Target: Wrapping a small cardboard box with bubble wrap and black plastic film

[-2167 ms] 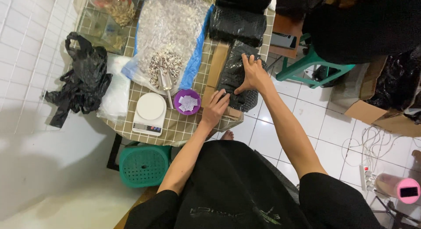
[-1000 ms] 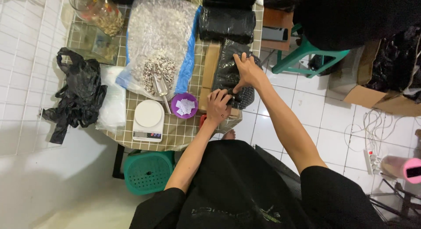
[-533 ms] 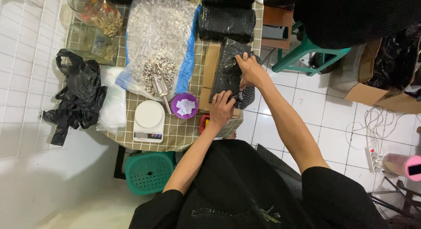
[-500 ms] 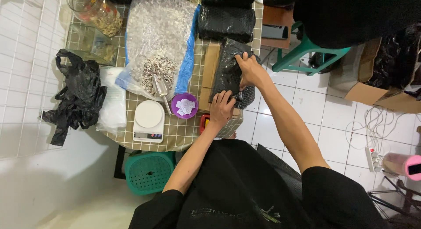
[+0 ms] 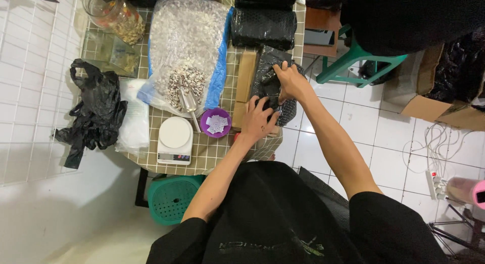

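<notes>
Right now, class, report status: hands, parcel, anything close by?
Left hand and right hand both pressing the black wrapped parcel. Parcel on table edge. Wooden block alongside; purple bowl near left hand.

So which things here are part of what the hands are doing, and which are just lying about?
In use:
left hand
right hand
black bubble-wrap parcel

Lying about:
kitchen scale
purple bowl
metal scoop
glass jar
black plastic bag
</notes>
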